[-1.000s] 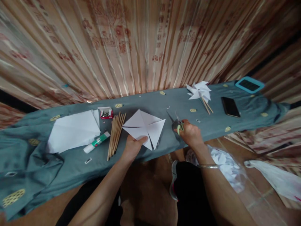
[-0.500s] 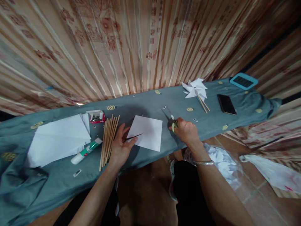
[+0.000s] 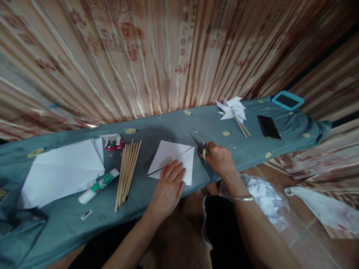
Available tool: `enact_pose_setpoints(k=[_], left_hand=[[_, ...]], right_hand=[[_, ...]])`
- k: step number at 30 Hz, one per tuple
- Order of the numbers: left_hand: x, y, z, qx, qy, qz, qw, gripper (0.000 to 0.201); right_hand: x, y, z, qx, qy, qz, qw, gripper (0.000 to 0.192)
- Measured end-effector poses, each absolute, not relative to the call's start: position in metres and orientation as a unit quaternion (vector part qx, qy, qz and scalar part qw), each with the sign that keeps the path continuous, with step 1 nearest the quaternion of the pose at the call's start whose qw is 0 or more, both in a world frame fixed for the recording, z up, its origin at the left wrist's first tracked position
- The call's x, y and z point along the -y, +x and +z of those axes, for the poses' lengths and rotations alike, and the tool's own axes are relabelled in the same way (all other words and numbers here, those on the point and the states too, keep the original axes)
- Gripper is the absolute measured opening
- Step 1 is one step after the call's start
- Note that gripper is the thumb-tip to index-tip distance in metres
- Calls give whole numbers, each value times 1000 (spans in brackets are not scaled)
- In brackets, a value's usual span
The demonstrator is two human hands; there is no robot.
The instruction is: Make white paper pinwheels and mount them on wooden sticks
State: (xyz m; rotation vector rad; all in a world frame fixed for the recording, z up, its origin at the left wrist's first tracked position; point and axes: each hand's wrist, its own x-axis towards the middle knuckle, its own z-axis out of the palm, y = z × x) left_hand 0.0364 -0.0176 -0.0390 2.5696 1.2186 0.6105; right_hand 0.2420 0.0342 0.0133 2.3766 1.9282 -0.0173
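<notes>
A square of white paper (image 3: pixel 171 149) lies on the cloth in front of me, with slits running inward from its lower left and upper right corners. My left hand (image 3: pixel 169 183) rests flat on its lower part, fingers stretched out, covering the paper's middle. Just to the right of the paper, my right hand (image 3: pixel 220 158) is closed round the light green handles of a pair of scissors (image 3: pixel 206 147). The blades point away from me, over the cloth and apart from the paper.
Left of the paper are wooden sticks (image 3: pixel 128 172), a glue stick (image 3: pixel 98 186), a red and white box (image 3: pixel 112 142) of small metal pieces and white sheets (image 3: pixel 64 170). To the right lie a paper pinwheel (image 3: pixel 232 108), a phone (image 3: pixel 268 127) and a blue-framed device (image 3: pixel 287 101).
My left hand has moved right from the paper's left edge onto its lower part and flattened. A slit at the upper right corner now shows. The scissors stay in my right hand.
</notes>
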Motion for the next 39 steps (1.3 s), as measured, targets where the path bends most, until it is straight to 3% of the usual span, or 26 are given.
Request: enact_pose_setpoints(k=[4, 10, 16, 22, 25, 28, 34, 39], left_hand=[[14, 37, -42, -424, 881, 176, 113, 42], [13, 31, -44, -410, 887, 177, 116, 42], [13, 30, -45, -405, 863, 254, 163, 42], [2, 27, -32, -461, 712, 405, 340, 38], [-5, 27, -26, -485, 576, 459, 471, 46], [-9, 28, -22, -484, 497, 483, 534, 44], [-10, 27, -14, -501, 529, 462, 505, 28], [-12, 28, -12, -500, 510, 470, 519, 27]], right_hand=[[-36, 241, 13, -628, 777, -4, 48, 28], [-36, 246, 14, -625, 779, 2, 49, 35], [-34, 248, 18, -624, 781, 3, 24, 33], [-23, 224, 12, -703, 700, -3, -122, 36], [-8, 202, 9, -750, 650, -3, -122, 39], [7, 182, 9, -801, 591, -15, -95, 39], [17, 174, 9, -826, 555, -48, -84, 35], [20, 187, 7, -831, 532, -83, -142, 39]])
